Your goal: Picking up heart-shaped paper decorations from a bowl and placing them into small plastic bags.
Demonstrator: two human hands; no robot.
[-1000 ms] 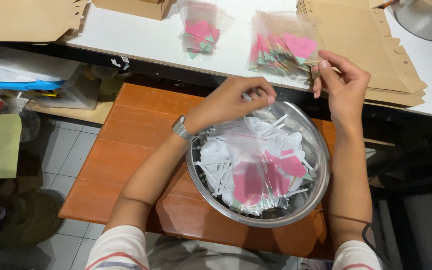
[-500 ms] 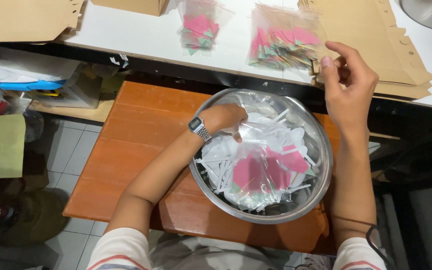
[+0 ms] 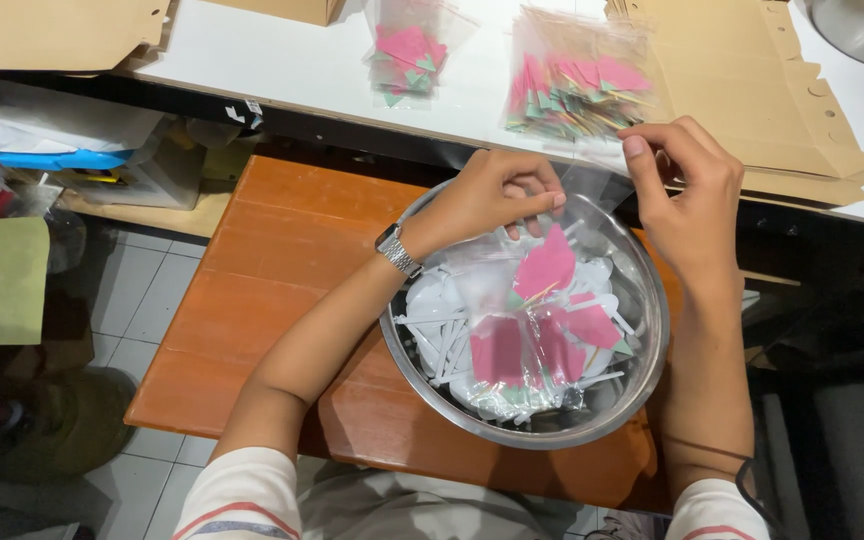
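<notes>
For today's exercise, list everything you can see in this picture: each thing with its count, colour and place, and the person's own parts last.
Metal bowl: one, silver, on the orange-brown board.
Pink paper pieces: several, with white strips, inside the bowl.
Clear plastic bag: one, transparent, held over the bowl's far rim.
Filled packets: two, pink and green contents, on the white table.
Brown card sheets: a stack, right of the packets.
Orange-brown board: one, under the bowl.
Wristwatch: one, silver, left wrist.
Left hand: pinching the bag.
Right hand: pinching the bag's other side.
</notes>
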